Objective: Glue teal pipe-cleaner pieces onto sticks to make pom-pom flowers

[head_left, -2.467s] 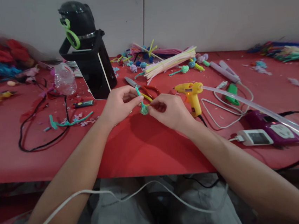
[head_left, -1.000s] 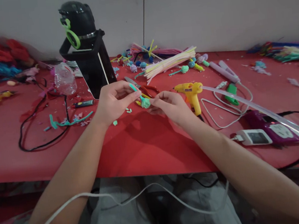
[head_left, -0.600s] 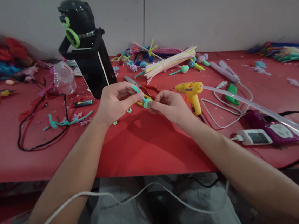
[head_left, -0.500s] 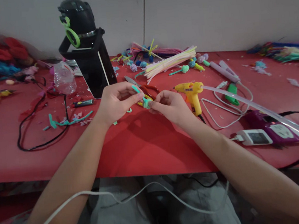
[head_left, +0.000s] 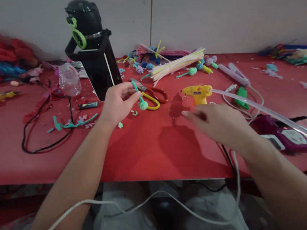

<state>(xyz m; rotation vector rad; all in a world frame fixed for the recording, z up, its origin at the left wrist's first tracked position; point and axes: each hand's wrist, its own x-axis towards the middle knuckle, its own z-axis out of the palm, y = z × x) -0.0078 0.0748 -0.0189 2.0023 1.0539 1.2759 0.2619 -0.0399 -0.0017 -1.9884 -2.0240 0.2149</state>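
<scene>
1. Shows a mint-green fuzzy ball (head_left: 143, 104) at centre, hanging low over the red table (head_left: 152, 155), stem pointing up.
2. Pinches that stem between thumb and fingers of the left grip (head_left: 118, 102), closed around nothing else in sight.
3. Sits the ball, as seen from above, right beside a pair of scissors (head_left: 143, 89) with one red handle and one yellow, lying on the table.
4. Scatters small green bits (head_left: 120, 125) on the red surface, close to the left forearm.
5. Hovers with the right grip (head_left: 219, 123), blurred, well apart from the ball, thumb out and fingers curled; cannot tell whether grasping anything.
6. Overlaps, from this angle, the handle of a yellow glue gun (head_left: 198, 92), contact unclear; trails from its rear a long, clear glue stick (head_left: 282, 119).
7. Displays behind, near the wall, a pale bundle of pipe cleaners (head_left: 178, 65) and, to the left, a tall black flask (head_left: 83, 22) with a lime ring.
8. Places a purple power strip (head_left: 293, 136) at far right.
</scene>
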